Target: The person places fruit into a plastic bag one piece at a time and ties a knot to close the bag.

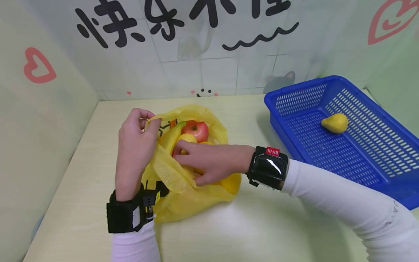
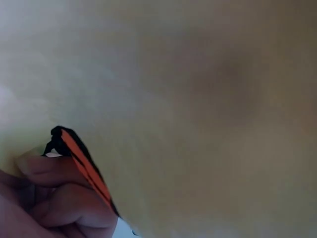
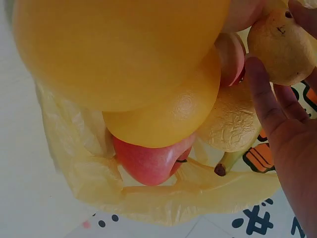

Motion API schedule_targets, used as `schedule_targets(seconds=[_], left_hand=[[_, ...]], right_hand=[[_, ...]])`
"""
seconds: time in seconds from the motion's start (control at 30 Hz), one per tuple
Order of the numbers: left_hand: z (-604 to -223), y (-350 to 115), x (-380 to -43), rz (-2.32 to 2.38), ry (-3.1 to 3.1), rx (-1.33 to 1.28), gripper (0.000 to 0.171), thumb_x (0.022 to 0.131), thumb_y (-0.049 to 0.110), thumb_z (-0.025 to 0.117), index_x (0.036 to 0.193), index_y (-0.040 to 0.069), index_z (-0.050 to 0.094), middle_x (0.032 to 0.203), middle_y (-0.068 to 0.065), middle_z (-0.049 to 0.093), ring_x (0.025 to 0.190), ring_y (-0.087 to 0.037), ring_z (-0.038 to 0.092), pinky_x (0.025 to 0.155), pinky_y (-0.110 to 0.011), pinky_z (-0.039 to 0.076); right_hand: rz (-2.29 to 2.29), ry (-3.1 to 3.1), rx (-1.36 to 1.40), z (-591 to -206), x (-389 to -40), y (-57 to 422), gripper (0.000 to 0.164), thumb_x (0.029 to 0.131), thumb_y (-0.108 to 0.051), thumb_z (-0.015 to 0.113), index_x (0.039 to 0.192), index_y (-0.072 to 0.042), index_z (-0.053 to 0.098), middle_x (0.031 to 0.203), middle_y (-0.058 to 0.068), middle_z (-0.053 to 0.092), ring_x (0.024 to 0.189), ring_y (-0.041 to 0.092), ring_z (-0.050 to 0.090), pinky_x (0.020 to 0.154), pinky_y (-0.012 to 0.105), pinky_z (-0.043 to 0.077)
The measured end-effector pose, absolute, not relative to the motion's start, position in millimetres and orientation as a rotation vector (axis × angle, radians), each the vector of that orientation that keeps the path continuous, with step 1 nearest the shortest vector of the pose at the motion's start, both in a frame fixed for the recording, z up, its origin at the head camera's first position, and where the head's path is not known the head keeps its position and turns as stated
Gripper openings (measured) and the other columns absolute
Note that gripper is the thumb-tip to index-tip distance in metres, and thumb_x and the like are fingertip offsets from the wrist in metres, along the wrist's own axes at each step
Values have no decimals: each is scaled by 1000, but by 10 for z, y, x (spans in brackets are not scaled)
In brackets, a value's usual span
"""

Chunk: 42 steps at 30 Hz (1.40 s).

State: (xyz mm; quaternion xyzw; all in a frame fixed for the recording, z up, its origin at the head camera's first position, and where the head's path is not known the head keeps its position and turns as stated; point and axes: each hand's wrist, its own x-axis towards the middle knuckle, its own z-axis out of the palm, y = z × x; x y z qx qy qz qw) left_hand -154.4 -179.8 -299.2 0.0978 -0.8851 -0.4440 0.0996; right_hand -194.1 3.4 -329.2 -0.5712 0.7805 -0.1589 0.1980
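At the left of its mouth, my left hand (image 1: 137,136) pinches the rim of a yellow plastic bag (image 1: 183,203). An orange-and-black print (image 2: 84,163) on the bag shows beside those fingers in the left wrist view. My right hand (image 1: 209,160) reaches into the bag, thumb and fingers around a yellow pear (image 3: 282,47) with a dark end, which the hand hides in the head view. Around it lie a red apple (image 1: 195,131), a banana (image 1: 171,138), a wrinkled yellow fruit (image 3: 230,119) and large smooth orange-yellow fruit (image 3: 119,49).
A blue slatted plastic basket (image 1: 284,120) stands on the right of the pale table (image 1: 82,189), holding one yellow pear (image 1: 335,123). Behind the table rises a white wall (image 1: 131,69) with black lettering. The right forearm passes close before the basket.
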Motion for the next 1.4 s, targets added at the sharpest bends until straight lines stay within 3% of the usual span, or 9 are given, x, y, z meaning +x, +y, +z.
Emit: schedule_targets(seconds=[0.2, 0.37, 0.6, 0.9, 1.2, 1.4], left_hand=[[-2974, -1812, -1543, -1289, -2639, 301, 31, 101, 32, 48, 116, 5, 53, 82, -8, 48, 67, -23, 48, 58, -23, 43], [-2964, -1824, -1526, -1274, -2643, 298, 30, 100, 31, 49, 115, 6, 54, 77, -6, 45, 62, -21, 46, 56, -24, 42], [-2962, -1830, -1522, -1283, -2643, 271, 29, 100, 31, 50, 114, 7, 55, 71, -4, 43, 53, -18, 42, 52, -27, 39], [-2959, -1826, -1520, -1270, -2666, 269, 30, 100, 32, 49, 115, 7, 55, 74, -5, 46, 55, -19, 44, 53, -26, 41], [-2960, -1836, -1514, -1273, -2662, 275, 30, 100, 32, 50, 116, 7, 55, 73, -5, 46, 55, -18, 44, 52, -24, 42], [-2951, -1833, -1514, -1279, -2661, 275, 29, 100, 31, 50, 116, 7, 55, 71, -4, 44, 53, -18, 42, 51, -25, 40]], right_hand=[[-495, 2179, -1720, -3359, -1932, -87, 41, 97, -21, 58, 137, -12, 51, 136, 3, 49, 121, 14, 46, 106, 21, 38], [-496, 2137, -1703, -3422, -1911, -221, 41, 97, -33, 61, 133, -15, 55, 134, -1, 52, 128, 15, 44, 115, 23, 31], [-540, 2097, -1637, -3526, -1858, -343, 36, 95, -36, 63, 122, -13, 57, 115, -1, 55, 118, 14, 47, 111, 24, 33], [-547, 2119, -1552, -3620, -1871, -383, 41, 95, -38, 62, 126, -12, 52, 120, 0, 56, 116, 13, 50, 112, 22, 34], [-531, 2148, -1515, -3633, -1844, -381, 46, 97, -36, 60, 135, -13, 51, 138, 1, 53, 129, 14, 47, 119, 24, 28], [-580, 2123, -1536, -3657, -1861, -354, 40, 97, -37, 60, 128, -13, 55, 126, -1, 57, 122, 13, 48, 114, 22, 33]])
